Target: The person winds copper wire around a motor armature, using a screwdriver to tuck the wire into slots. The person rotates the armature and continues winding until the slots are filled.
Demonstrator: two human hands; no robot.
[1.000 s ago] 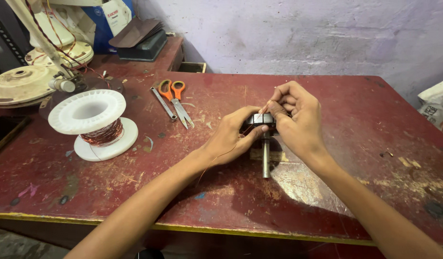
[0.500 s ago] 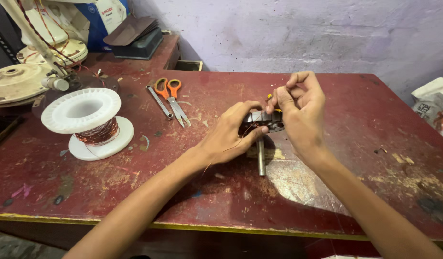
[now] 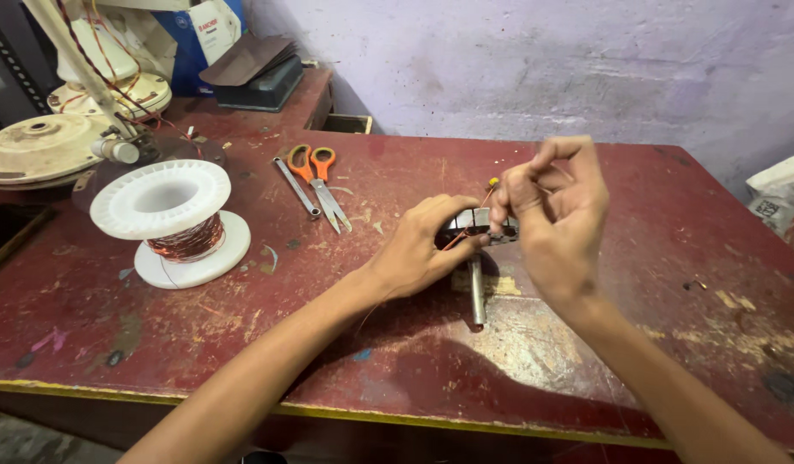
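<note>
Between both sets of fingers: small motor core (image 3: 483, 225) with steel shaft, on red surface (image 3: 586, 344). Left hand (image 3: 418, 249) clamped around it; right hand (image 3: 552, 202), raised higher than a second ago, pinching copper wire (image 3: 485, 191) taut above. Scissors (image 3: 320, 172), wire spool (image 3: 178, 219) well left.

Orange-handled scissors (image 3: 321, 182) and a spanner (image 3: 296, 186) lie side by side on the red surface (image 3: 655, 258), left of the fingers; farther left stands a white spool (image 3: 172, 222) of copper wire; beyond it, cream fan parts (image 3: 49, 148); a dark box (image 3: 258, 82) behind.
</note>
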